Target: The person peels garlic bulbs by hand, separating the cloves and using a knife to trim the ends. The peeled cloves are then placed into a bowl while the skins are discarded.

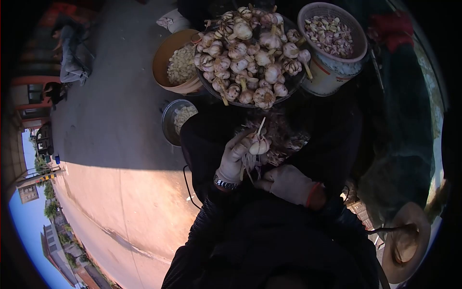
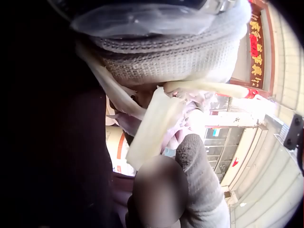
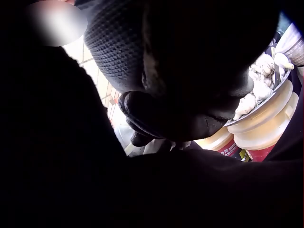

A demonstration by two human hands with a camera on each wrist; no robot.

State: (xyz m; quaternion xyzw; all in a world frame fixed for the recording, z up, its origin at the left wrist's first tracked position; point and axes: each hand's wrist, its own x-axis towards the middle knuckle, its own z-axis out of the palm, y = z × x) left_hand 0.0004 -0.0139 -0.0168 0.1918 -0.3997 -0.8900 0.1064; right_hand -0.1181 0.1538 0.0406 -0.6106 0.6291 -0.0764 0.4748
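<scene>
In a whitish knit glove, my left hand (image 1: pixel 231 161) grips a garlic bulb (image 1: pixel 260 145) over my lap. The bulb's pale cloves show, and a thin stem stands up from it. Strips of dry skin and stalk hang below that hand. From the lower right my gloved right hand (image 1: pixel 292 185) comes close to the bulb. The left wrist view shows its fingers (image 2: pixel 197 166) pinching the end of a pale, flat stalk strip (image 2: pixel 154 126). In the right wrist view the right hand (image 3: pixel 175 114) is mostly dark, its fingers curled.
Ahead stands a wide pan (image 1: pixel 287 98) heaped with garlic bulbs. A basket (image 1: pixel 360 54) of loose cloves tops a bucket (image 1: pixel 325 79) at its right. Left are a tan tub (image 1: pixel 160 67) and a metal bowl (image 1: pixel 168 127) of peeled cloves. Garlic skins (image 1: pixel 279 156) lie between my legs.
</scene>
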